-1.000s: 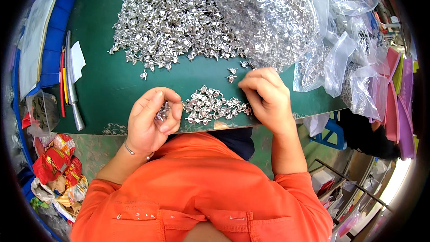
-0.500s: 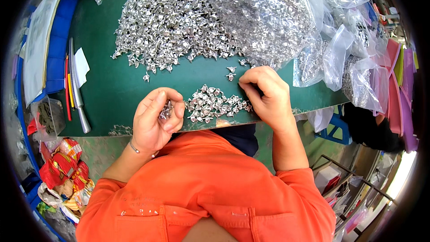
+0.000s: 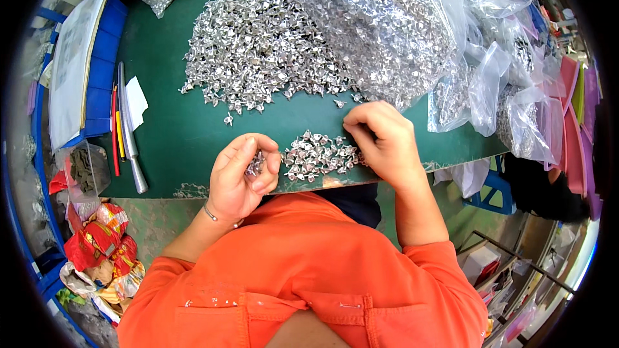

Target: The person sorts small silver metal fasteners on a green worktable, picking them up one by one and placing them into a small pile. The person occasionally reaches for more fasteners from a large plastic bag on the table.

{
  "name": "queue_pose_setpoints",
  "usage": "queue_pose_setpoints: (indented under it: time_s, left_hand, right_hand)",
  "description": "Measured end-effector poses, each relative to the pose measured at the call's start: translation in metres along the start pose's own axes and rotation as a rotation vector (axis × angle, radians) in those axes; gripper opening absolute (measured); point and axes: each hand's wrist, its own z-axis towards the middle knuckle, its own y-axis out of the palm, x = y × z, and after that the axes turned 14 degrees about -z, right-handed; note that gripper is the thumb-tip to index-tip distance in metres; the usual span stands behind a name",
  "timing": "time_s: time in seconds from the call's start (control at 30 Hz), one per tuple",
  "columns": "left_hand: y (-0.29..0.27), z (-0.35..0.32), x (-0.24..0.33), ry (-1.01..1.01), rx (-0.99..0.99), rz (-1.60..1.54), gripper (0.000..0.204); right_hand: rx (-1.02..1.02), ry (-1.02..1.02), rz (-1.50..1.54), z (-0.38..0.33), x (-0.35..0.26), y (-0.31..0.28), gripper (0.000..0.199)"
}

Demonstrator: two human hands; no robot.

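Observation:
My left hand [image 3: 242, 174] is curled, palm up, around a handful of small silvery metal parts [image 3: 255, 164] that show between the thumb and fingers. A small heap of the same parts [image 3: 319, 156] lies on the green tabletop between my hands. My right hand [image 3: 383, 142] is at this heap's right end, thumb and index finger pinched; what sits between them is hidden. A loose metal part [image 3: 340, 103] lies just beyond my right fingertips. Farther off spreads a large pile of these parts [image 3: 258, 45], its right side under a clear plastic bag [image 3: 393, 32].
On the left lie a grey tapered metal rod [image 3: 129, 129], red and yellow pens [image 3: 117, 125], a paper scrap [image 3: 136, 103] and a clear box [image 3: 87, 171]. Blue bins [image 3: 106, 64] stand behind them. Filled plastic bags [image 3: 490, 84] crowd the right side. The table edge runs close to my body.
The whole view has shifted slightly, with the table appearing farther right and lower. One loose part near my right fingertips no longer shows. My left hand keeps its curled hold.

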Motion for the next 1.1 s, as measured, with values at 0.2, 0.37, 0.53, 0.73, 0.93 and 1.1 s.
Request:
queue_pose_setpoints:
  time_s: [0.2,0.37,0.53,0.73,0.93,1.1]
  left_hand:
    - [0.001,0.001,-0.001,-0.004,0.005,0.005,0.034]
    - [0.002,0.000,0.001,-0.010,0.002,-0.034,0.033]
    - [0.003,0.000,0.000,-0.008,0.019,0.025,0.034]
    - [0.003,0.001,0.000,-0.009,0.012,0.016,0.034]
    - [0.001,0.001,0.001,-0.004,0.009,0.012,0.034]
    - [0.002,0.000,0.000,-0.004,0.019,0.003,0.035]
  right_hand:
    - [0.044,-0.072,0.037,0.010,-0.008,-0.005,0.014]
    - [0.143,-0.142,-0.105,0.016,-0.002,0.008,0.015]
    - [-0.045,-0.186,0.117,0.002,-0.002,-0.006,0.018]
    - [0.099,-0.104,-0.145,0.006,0.007,-0.003,0.020]
    - [0.156,0.117,-0.075,0.004,0.007,-0.010,0.016]
    - [0.081,-0.027,-0.059,0.005,-0.001,0.000,0.016]
